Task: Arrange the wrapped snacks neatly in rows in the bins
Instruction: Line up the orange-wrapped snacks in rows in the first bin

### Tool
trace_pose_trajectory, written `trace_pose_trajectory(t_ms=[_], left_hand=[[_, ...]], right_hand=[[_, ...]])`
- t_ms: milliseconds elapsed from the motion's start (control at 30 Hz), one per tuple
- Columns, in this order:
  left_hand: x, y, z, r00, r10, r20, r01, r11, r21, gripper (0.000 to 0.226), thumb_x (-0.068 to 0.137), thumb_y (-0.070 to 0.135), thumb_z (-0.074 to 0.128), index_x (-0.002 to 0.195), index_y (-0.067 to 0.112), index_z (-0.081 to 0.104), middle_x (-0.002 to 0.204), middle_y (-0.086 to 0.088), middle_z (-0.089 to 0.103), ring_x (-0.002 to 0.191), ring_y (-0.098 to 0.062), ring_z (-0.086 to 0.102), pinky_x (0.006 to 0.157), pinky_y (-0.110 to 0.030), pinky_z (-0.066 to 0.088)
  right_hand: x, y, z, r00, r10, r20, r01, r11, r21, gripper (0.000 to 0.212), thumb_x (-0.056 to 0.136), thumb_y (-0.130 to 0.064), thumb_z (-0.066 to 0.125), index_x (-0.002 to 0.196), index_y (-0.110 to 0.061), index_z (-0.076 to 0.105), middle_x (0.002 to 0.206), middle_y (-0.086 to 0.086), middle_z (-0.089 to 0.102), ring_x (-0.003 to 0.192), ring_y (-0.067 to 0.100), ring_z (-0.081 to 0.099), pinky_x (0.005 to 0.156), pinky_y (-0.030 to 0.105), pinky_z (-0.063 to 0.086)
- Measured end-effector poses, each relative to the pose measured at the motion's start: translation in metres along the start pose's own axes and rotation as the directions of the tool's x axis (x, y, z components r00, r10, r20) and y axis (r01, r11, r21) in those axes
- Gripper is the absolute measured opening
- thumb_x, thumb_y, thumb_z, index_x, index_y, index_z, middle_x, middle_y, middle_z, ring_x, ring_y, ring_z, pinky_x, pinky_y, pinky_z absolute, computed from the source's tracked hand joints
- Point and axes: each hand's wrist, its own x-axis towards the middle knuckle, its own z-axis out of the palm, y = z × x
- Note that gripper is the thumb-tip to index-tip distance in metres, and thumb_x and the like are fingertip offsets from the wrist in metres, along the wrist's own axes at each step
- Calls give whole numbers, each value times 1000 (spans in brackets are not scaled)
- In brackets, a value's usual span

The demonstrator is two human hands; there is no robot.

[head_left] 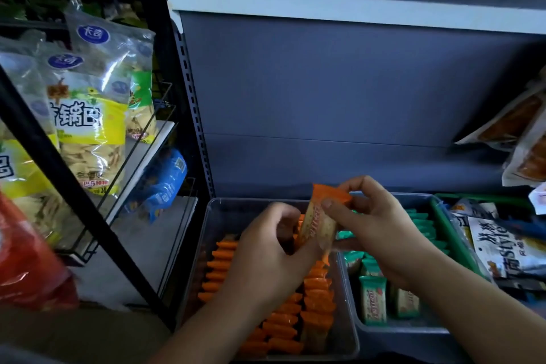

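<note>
As far as the clear bin goes: pretty far along imo. The orange-wrapped snacks stand on edge in rows down the left side and through the middle, though the near rows look a bit wonky and the back left corner is bare.
Grey bin: right beside the clear one. Green-wrapped snacks sit in it, a tidy-ish row towards the back and a few looser ones at the front. I'd guess this bin needs more work.
Held snack: one orange-wrapped bar, up in the air over the back half of the clear bin, tilted, not yet in a row.
Looks: see-through middle showing a pale cracker-like thing with red lettering, plus orange crimped ends. Thin crinkly film, probably light and a bit slippery.
Right hand: pinching the top orange end between thumb and fingers.
Left hand: fingers curled round the bottom end, so both hands have hold of it.
Left to do: slot this one in, straighten the wonky rows, sort the green lot.
</note>
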Motion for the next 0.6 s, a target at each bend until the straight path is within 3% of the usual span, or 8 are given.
trace_pose_trajectory(t_ms=[67,167,300,367,433,533,600], left_hand=[[-4,6,0,999,40,-1,-39,999,36,34,80,58,78,103,43,57,102,25,66,94,7,63,73,-23,56],[-2,4,-2,996,57,-67,-53,997,59,33,79,54,80,95,37,58,93,18,70,86,3,67,70,-28,57],[3,4,-9,994,-89,70,105,956,-274,17,87,26,80,98,30,68,95,10,77,89,-5,73,81,-33,60],[2,6,-11,987,-93,128,131,933,-335,15,89,20,78,100,28,72,96,8,78,92,-7,74,87,-32,59],[1,5,-13,989,-67,133,104,950,-295,14,91,22,76,103,29,74,98,12,78,93,-3,73,83,-24,57],[3,2,-16,998,-52,40,60,971,-230,15,92,38,75,107,34,73,99,23,74,92,6,70,77,-16,54],[6,-1,-18,999,-29,-37,20,974,-225,12,92,40,74,101,32,74,94,19,75,89,3,70,74,-17,56]], right_hand=[[-3,2,4,996,-13,87,12,1000,6,19,90,-17,76,102,-15,62,100,19,73,76,25,72,59,38,59],[-4,2,6,966,0,257,1,1000,-3,28,85,-32,73,112,-27,73,110,9,74,94,21,74,70,43,62],[4,6,-4,975,-35,221,34,999,9,39,95,-23,65,134,-32,64,115,7,75,108,26,73,90,52,61],[6,8,-5,976,-42,213,48,998,-27,35,96,-18,65,130,-23,65,109,6,77,105,29,74,91,50,61],[7,9,-6,976,-49,211,66,995,-73,24,97,-14,64,119,-16,71,105,8,78,102,32,74,90,48,62],[7,9,-6,970,-63,234,111,974,-197,18,97,-10,66,111,-18,74,102,6,78,99,28,74,88,44,61],[4,9,-3,955,-63,290,154,940,-306,20,97,-8,67,110,-21,75,100,-1,78,98,17,74,87,34,61]])
